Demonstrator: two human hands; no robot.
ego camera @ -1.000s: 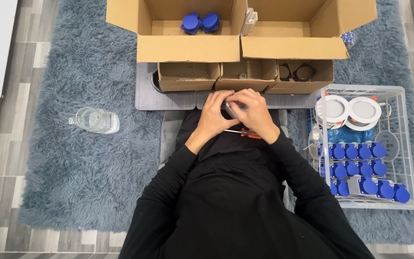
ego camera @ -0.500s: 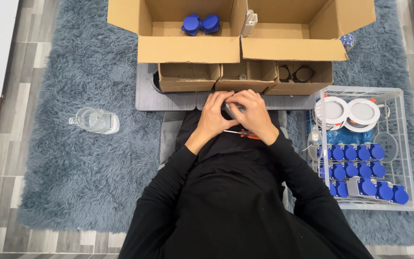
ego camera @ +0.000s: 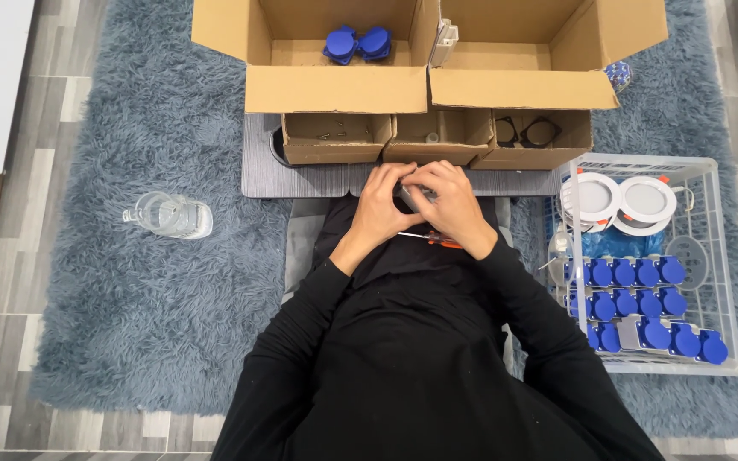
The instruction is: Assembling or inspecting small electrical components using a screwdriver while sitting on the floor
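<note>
My left hand point(ego camera: 383, 207) and my right hand point(ego camera: 451, 205) are clasped together over a small grey part point(ego camera: 409, 196), mostly hidden by the fingers, just in front of a grey board point(ego camera: 301, 175). An orange-handled screwdriver point(ego camera: 429, 239) lies on my lap right below the hands. Both arms wear black sleeves.
Three small cardboard boxes point(ego camera: 437, 137) stand on the board, two large open cartons point(ego camera: 335, 60) behind them, the left holding blue parts point(ego camera: 358, 43). A clear crate point(ego camera: 723, 282) at right holds round white lamps point(ego camera: 621, 201) and several blue parts point(ego camera: 634, 299). A clear water bottle point(ego camera: 168, 215) lies on the blue shag rug.
</note>
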